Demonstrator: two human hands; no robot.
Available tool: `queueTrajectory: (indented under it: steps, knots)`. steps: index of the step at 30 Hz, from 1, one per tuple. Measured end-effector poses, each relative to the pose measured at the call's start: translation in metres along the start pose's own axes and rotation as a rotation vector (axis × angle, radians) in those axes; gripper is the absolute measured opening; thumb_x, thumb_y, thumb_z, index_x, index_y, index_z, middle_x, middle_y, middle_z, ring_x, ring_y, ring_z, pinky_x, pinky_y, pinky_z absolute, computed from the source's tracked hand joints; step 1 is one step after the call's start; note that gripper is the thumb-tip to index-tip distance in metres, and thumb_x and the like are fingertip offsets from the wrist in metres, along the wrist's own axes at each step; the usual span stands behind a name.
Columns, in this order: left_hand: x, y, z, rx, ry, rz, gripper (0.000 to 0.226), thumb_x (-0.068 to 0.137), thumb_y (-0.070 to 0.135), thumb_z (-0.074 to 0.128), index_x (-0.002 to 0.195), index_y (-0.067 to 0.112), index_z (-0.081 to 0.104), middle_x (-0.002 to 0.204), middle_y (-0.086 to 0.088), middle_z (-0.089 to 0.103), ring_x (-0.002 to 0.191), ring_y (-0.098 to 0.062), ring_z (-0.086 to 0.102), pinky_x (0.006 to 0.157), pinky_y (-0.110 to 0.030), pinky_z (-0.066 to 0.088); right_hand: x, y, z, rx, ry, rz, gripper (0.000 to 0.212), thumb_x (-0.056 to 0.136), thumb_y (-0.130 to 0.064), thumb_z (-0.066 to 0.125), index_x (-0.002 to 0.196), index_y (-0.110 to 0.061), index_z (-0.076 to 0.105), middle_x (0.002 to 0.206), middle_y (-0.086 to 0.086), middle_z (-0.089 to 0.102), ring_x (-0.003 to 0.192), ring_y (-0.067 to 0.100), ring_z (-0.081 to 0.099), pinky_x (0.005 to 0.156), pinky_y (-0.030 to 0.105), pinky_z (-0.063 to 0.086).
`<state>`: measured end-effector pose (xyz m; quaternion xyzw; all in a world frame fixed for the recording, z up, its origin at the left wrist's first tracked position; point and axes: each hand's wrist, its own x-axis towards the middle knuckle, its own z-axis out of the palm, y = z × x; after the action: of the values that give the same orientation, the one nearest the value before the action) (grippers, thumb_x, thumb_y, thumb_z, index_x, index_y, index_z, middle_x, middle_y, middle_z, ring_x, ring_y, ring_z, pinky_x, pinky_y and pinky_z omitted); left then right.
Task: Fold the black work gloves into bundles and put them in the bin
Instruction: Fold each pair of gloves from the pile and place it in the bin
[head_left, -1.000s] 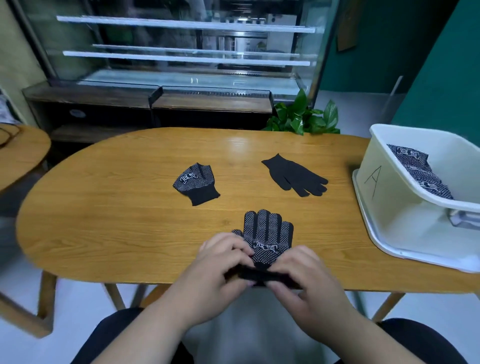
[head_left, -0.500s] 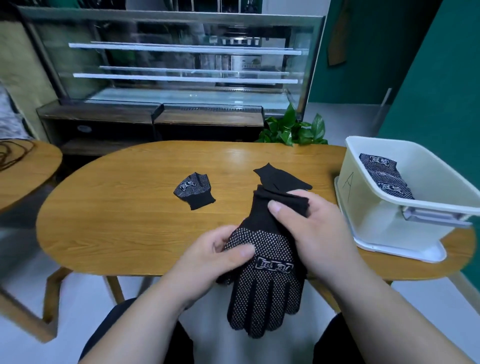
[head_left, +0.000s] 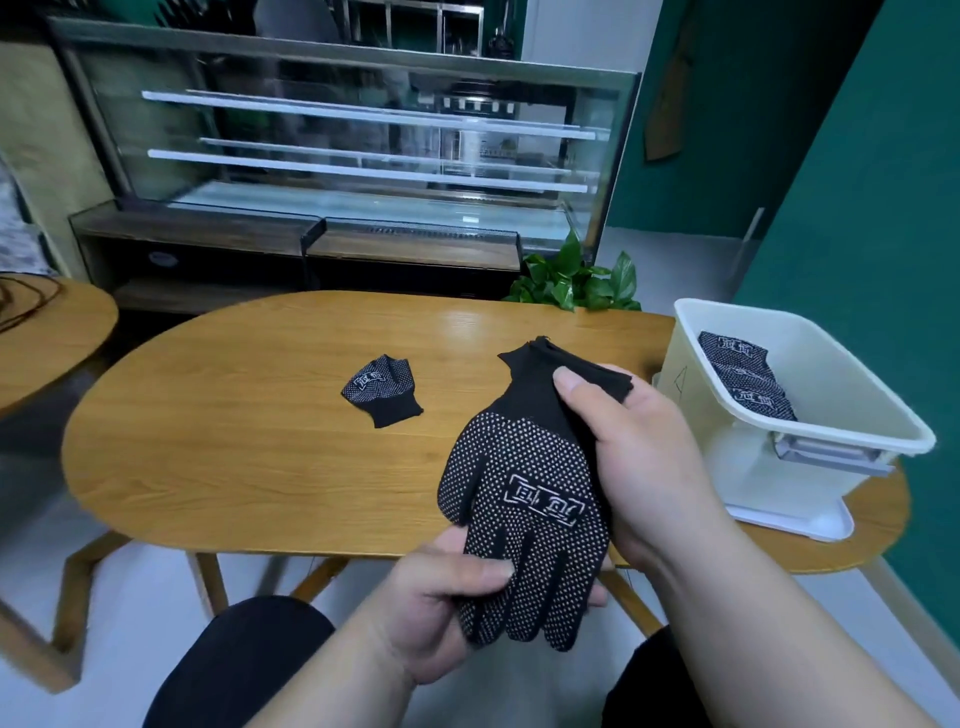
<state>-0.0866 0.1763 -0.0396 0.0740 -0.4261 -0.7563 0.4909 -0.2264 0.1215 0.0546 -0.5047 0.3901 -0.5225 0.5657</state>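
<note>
A black dotted work glove (head_left: 524, 499) hangs in the air over the near table edge, cuff up and fingers down. My right hand (head_left: 644, 457) grips its cuff, thumb on the front. My left hand (head_left: 441, 603) pinches the glove's fingers from below. A folded glove bundle (head_left: 382, 389) lies on the wooden table (head_left: 234, 441) to the left. The white bin (head_left: 810, 415) stands at the right table end with folded gloves (head_left: 743, 374) inside. The plain black glove seen earlier is hidden behind the held glove.
A green plant (head_left: 576, 283) stands behind the table's far edge. A glass display case (head_left: 363, 156) fills the background. A second round table (head_left: 47, 338) is at the far left. A green wall (head_left: 883, 208) runs close to the bin's right.
Both hands lifted the dotted glove off the table and turned it cuff up. My left hand has slid down from the palm to the fingers. The view has tilted up.
</note>
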Motion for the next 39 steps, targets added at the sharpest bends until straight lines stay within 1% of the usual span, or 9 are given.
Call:
queueTrajectory:
  steps: [3, 6, 9, 13, 21, 28, 33, 36, 39]
  knots:
    - [0.001, 0.003, -0.001, -0.154, -0.139, -0.027, 0.047, 0.093, 0.013, 0.048, 0.133, -0.012, 0.047, 0.128, -0.027, 0.059, 0.120, -0.039, 0.057, 0.108, -0.052, 0.039, -0.002, 0.004, 0.000, -0.086, -0.015, -0.039, 0.010, 0.096, -0.018, 0.064, 0.095, -0.013, 0.072, 0.086, 0.007, 0.076, 0.075, 0.020, 0.070, 0.065, 0.030, 0.051]
    - [0.001, 0.004, -0.001, -0.047, -0.042, -0.194, 0.041, 0.089, 0.016, 0.057, 0.121, -0.010, 0.059, 0.114, -0.024, 0.065, 0.106, -0.036, 0.063, 0.104, -0.053, 0.043, -0.005, 0.009, 0.001, -0.167, -0.027, -0.070, 0.009, 0.096, -0.016, 0.063, 0.095, -0.012, 0.072, 0.085, 0.003, 0.077, 0.073, 0.014, 0.071, 0.059, 0.022, 0.051]
    - [0.002, 0.000, -0.003, 0.020, 0.193, -0.303, 0.018, 0.076, 0.010, 0.062, 0.090, -0.001, 0.066, 0.082, -0.010, 0.064, 0.067, -0.021, 0.060, 0.069, -0.035, 0.053, -0.003, 0.015, 0.001, -0.253, -0.009, -0.093, 0.012, 0.096, -0.020, 0.063, 0.097, -0.012, 0.073, 0.087, -0.002, 0.078, 0.077, 0.010, 0.072, 0.064, 0.020, 0.052]
    - [0.002, -0.002, 0.000, 0.161, 0.360, -0.347, 0.016, 0.085, 0.022, 0.057, 0.077, 0.008, 0.060, 0.062, 0.000, 0.050, 0.042, -0.008, 0.031, 0.040, -0.019, 0.026, 0.002, 0.029, -0.002, -0.205, 0.072, -0.035, 0.023, 0.098, -0.030, 0.062, 0.096, -0.010, 0.072, 0.081, -0.004, 0.076, 0.069, 0.009, 0.069, 0.059, 0.020, 0.048]
    - [-0.004, -0.003, 0.009, 0.146, 0.212, -0.476, 0.013, 0.094, 0.032, 0.055, 0.094, 0.019, 0.059, 0.061, 0.003, 0.029, 0.042, -0.005, 0.025, 0.041, -0.012, 0.023, 0.022, 0.031, -0.021, -0.023, 0.398, -0.040, 0.025, 0.093, -0.031, 0.067, 0.081, -0.010, 0.072, 0.082, 0.009, 0.075, 0.075, 0.022, 0.066, 0.073, 0.040, 0.050]
    - [0.002, -0.001, 0.018, 0.251, 0.249, -0.401, 0.016, 0.094, 0.031, 0.053, 0.092, 0.016, 0.058, 0.061, -0.002, 0.037, 0.042, -0.010, 0.028, 0.042, -0.014, 0.025, 0.016, 0.031, -0.014, -0.255, 0.226, -0.050, 0.025, 0.097, -0.035, 0.062, 0.087, -0.015, 0.073, 0.082, 0.009, 0.075, 0.073, 0.016, 0.066, 0.071, 0.036, 0.051]
    - [0.002, -0.003, 0.018, 0.267, 0.293, -0.369, 0.017, 0.092, 0.030, 0.054, 0.093, 0.014, 0.060, 0.059, -0.001, 0.036, 0.041, -0.010, 0.028, 0.043, -0.015, 0.024, 0.025, 0.025, -0.021, -0.102, 0.257, -0.016, 0.020, 0.096, -0.029, 0.066, 0.090, -0.011, 0.073, 0.086, 0.007, 0.077, 0.078, 0.019, 0.069, 0.077, 0.038, 0.052]
    - [0.005, 0.002, 0.015, 0.395, 0.361, -0.301, 0.024, 0.091, 0.024, 0.056, 0.103, 0.006, 0.067, 0.072, -0.010, 0.064, 0.051, -0.020, 0.055, 0.048, -0.024, 0.042, 0.023, 0.025, -0.022, -0.174, 0.194, -0.042, 0.021, 0.096, -0.033, 0.064, 0.096, -0.014, 0.074, 0.090, 0.002, 0.078, 0.084, 0.018, 0.071, 0.080, 0.039, 0.055]
    - [0.007, 0.006, 0.013, 0.654, 0.487, -0.248, 0.016, 0.094, 0.021, 0.061, 0.083, 0.017, 0.072, 0.078, 0.003, 0.070, 0.062, -0.008, 0.061, 0.056, -0.019, 0.044, 0.020, 0.017, -0.024, -0.188, 0.125, -0.046, 0.024, 0.095, -0.038, 0.064, 0.096, -0.016, 0.075, 0.094, 0.004, 0.077, 0.093, 0.028, 0.073, 0.091, 0.051, 0.055]
